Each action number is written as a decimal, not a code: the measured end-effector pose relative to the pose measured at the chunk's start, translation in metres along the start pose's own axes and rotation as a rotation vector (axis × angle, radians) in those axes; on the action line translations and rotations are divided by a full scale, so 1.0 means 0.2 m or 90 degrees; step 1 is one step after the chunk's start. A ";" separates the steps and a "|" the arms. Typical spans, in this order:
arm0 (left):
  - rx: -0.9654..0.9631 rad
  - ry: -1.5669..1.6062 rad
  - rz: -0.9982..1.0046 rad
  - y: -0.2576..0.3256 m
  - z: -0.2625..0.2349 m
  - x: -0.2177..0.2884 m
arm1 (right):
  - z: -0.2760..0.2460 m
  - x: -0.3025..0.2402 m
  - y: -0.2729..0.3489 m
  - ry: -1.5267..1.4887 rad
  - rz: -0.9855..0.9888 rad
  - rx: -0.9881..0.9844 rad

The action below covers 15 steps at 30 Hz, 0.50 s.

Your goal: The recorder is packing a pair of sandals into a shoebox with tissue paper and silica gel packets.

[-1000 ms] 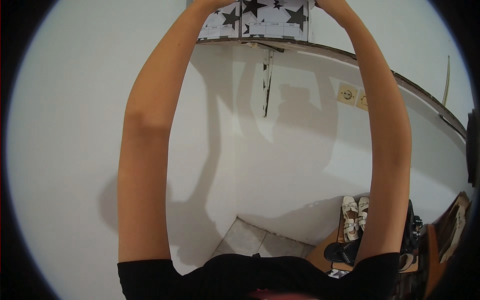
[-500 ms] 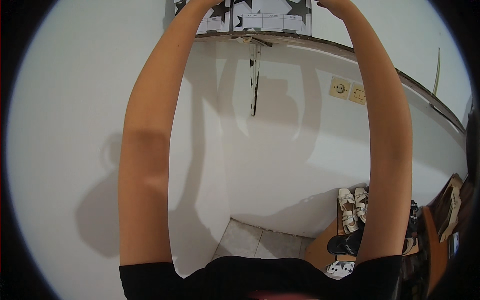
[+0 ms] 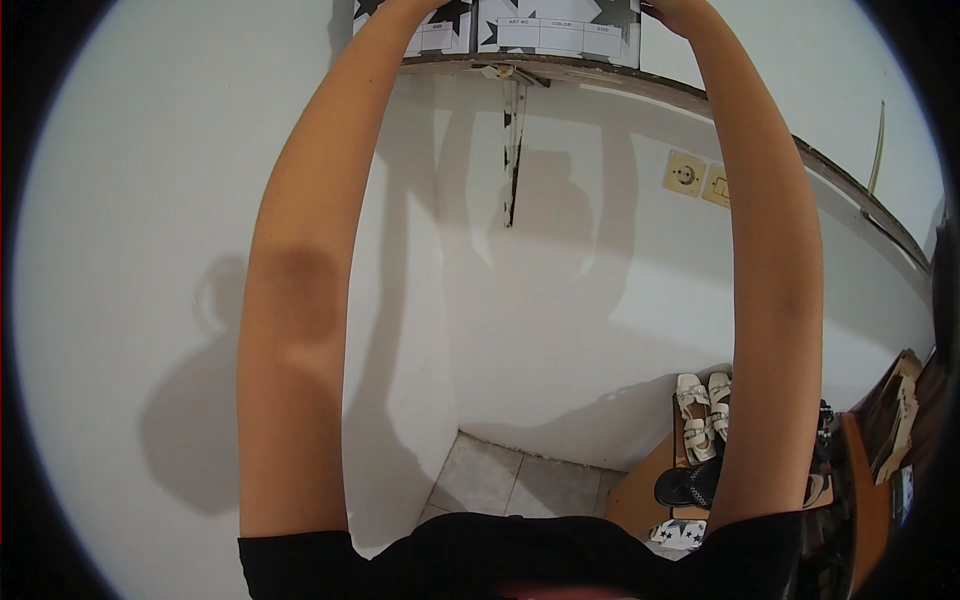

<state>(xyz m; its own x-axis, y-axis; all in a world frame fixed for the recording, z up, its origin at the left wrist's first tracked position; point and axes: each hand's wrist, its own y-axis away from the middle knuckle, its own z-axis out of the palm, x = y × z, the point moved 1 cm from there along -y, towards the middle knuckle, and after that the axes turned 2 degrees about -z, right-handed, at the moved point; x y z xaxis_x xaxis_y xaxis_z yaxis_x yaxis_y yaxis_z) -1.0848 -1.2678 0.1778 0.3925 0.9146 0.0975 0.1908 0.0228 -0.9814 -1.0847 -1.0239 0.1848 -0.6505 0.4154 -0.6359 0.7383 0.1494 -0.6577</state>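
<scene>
Both my arms reach up and forward to the top edge of the view. Two white shoeboxes with black stars and blank label panels stand side by side on a shelf: a left shoebox and a right shoebox. My left hand is in front of the left shoebox, its fingers mostly cut off by the frame. At the right shoebox's right side is my right hand, its visible fingertips pointing toward the box. Whether they touch it I cannot tell. The tops of both boxes are out of view.
The wall shelf runs to the right, with a metal bracket beneath it. A wall socket sits below. Lower right, pale sandals and black sandals rest on a brown surface. Grey floor tiles show below.
The view has shifted slightly, so the shoeboxes appear a little farther right and lower part of the gap beside the right shoebox has narrowed toward my right hand. Both arms stay raised.
</scene>
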 end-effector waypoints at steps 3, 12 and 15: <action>-0.007 -0.007 -0.017 0.00 -0.04 0.00 | 0.02 0.00 -0.02 0.003 -0.005 0.005; 0.022 -0.007 -0.040 0.01 -0.10 0.07 | -0.02 -0.01 -0.04 -0.024 -0.060 0.017; 0.092 0.009 -0.039 0.04 -0.09 0.19 | -0.02 0.00 0.01 0.143 -0.047 0.217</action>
<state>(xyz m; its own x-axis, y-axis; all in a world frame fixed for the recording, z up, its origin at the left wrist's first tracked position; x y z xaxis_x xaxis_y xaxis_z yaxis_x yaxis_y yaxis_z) -1.0524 -1.2410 0.1768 0.3962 0.9042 0.1596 0.0843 0.1372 -0.9869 -1.0826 -1.0203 0.1852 -0.6165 0.6054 -0.5034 0.5653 -0.1047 -0.8182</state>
